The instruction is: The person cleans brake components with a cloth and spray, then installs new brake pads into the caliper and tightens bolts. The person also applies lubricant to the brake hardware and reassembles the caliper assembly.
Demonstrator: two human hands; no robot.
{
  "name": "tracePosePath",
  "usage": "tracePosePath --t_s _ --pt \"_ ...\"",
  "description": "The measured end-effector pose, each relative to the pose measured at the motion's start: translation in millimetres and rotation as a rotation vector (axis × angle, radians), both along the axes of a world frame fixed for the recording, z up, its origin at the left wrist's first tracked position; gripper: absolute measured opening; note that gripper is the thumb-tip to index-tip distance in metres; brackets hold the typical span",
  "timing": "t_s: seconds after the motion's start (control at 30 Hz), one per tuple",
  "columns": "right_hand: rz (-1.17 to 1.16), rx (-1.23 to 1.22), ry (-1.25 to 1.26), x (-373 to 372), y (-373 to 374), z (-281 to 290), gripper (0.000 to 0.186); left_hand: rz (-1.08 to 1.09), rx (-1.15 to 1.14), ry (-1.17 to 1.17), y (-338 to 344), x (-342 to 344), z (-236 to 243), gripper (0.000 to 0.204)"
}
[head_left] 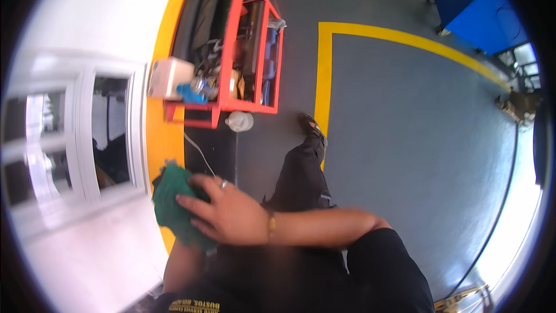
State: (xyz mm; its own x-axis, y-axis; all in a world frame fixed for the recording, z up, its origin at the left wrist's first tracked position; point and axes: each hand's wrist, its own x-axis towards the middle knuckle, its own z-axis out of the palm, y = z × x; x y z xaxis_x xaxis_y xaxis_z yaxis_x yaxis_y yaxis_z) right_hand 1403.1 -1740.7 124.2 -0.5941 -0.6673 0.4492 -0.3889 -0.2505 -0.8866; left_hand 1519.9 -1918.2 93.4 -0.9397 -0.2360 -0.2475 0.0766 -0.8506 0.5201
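My right hand (229,211) reaches across my body from the right, with a ring on one finger and a band at the wrist. It lies over a crumpled green cloth (171,197) at lower left, its fingers and thumb wrapped on the fabric. My left forearm (180,266) rises from the lower edge and ends under that cloth, so my left hand is hidden. My dark-trousered leg and shoe (311,127) stretch out over the grey floor.
A red tool cart (231,104) with a white box (169,78) on it stands ahead, a white jug (239,120) at its foot. Yellow floor lines (323,69) cross the grey floor. A blue machine (480,8) is far right. A white window frame (84,139) is at left.
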Motion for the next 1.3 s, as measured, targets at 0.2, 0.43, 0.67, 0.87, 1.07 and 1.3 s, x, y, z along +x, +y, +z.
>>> tracePosePath --t_s 0.2,0.43,0.67,0.87,1.07,1.3 --pt "-0.236 0.007 -0.135 -107 -21 -75 0.056 -0.316 0.133 -0.244 -47 -123 -61 0.081" --pt "-0.335 0.277 -0.268 -130 4 -135 0.041 -0.784 0.49 -0.379 -32 -210 -153 0.088" --pt "-0.532 -0.085 -0.541 -161 30 -201 0.035 -0.904 0.678 -0.406 -26 -217 -202 0.078" --pt "-0.664 0.191 -0.715 -179 38 -235 0.023 -0.823 0.813 -0.346 -19 -201 -231 0.05" --pt "-0.61 0.424 -0.778 -227 4 -286 0.013 -0.671 1.036 -0.237 -12 -173 -261 0.024" --pt "-0.328 0.686 -0.44 -366 -207 -398 0.054 -0.371 1.277 -0.124 -11 -105 -266 0.019"
